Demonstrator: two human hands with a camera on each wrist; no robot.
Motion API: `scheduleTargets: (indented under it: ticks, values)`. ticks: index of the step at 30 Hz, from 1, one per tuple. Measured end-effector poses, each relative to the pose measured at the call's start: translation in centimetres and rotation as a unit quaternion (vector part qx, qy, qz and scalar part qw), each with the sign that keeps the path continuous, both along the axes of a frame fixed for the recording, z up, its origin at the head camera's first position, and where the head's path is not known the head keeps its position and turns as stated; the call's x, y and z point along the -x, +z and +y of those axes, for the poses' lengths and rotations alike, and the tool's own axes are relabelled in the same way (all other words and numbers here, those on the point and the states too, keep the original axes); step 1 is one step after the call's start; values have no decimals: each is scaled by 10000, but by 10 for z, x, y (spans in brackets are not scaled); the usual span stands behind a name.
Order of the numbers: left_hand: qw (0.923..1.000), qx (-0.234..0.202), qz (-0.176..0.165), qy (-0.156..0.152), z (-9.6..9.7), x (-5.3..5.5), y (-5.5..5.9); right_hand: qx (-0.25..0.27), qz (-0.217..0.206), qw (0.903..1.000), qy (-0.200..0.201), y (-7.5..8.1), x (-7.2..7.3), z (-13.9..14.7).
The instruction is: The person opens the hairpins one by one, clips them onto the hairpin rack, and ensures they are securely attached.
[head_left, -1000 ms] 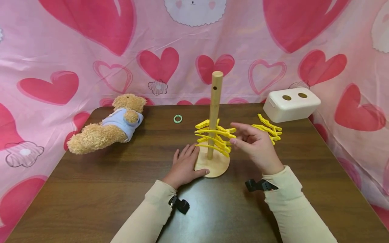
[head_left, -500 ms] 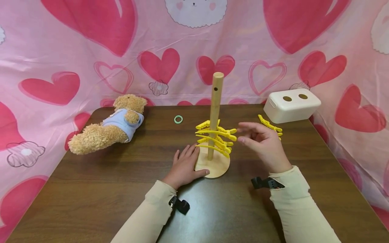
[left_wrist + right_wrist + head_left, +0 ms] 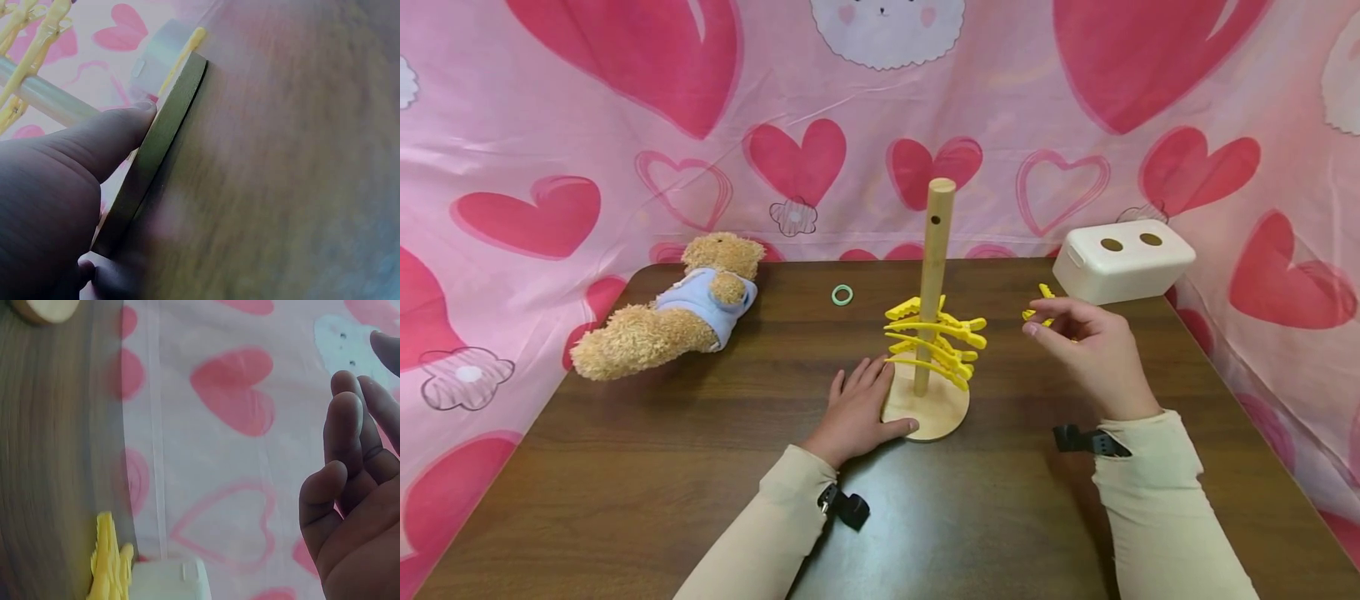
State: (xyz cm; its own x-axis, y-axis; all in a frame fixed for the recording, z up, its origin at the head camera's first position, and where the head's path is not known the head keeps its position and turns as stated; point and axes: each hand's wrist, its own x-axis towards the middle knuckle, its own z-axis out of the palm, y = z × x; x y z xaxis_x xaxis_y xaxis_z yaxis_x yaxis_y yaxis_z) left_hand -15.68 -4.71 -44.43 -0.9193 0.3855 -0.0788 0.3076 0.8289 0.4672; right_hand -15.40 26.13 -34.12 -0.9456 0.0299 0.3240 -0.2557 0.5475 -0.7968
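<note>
Heart-printed cloth (image 3: 865,100) is hung behind a dark table (image 3: 700,467). By the slightly spread fingers of the left hand (image 3: 855,421), a wooden stand (image 3: 935,258) is touched at its base; yellow clips (image 3: 936,331) are borne on its post, above those fingers. The right hand's (image 3: 1093,354) fingers are loosely bent, thumb and forefinger parted; loose clips (image 3: 1046,291) are partly hidden behind them.

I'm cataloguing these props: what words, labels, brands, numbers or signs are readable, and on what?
None can be read.
The wooden stand, yellow clips, white box and teddy bear show no lettering; the backdrop bears printed pictures such as hearts.
Any marking on the black wrist straps is too small to make out.
</note>
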Motion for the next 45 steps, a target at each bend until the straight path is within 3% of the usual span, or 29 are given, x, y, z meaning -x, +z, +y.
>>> scheduleTargets:
  ticks: [9,12,18,27,36,45]
  values:
    - [10000,1,-78,17,0,0,1,-100,-71,9992,-375,-7,9,18]
    - [10000,-37,-87,13,0,1,0,-350,-142,9979,-533,-12,13,24]
    - [10000,-96,2,-10,-1,1,-2,-938,-646,9908,-733,-28,22,42]
    - [9998,-178,-11,-29,-1,0,1,-825,-1077,9843,-1126,-55,33,70]
    - [9999,-166,8,-26,-3,0,0,-1149,-2415,9613,-655,-68,41,86]
    - [9999,-101,-1,-25,-2,2,0,-1187,-2786,9506,-676,-70,42,84]
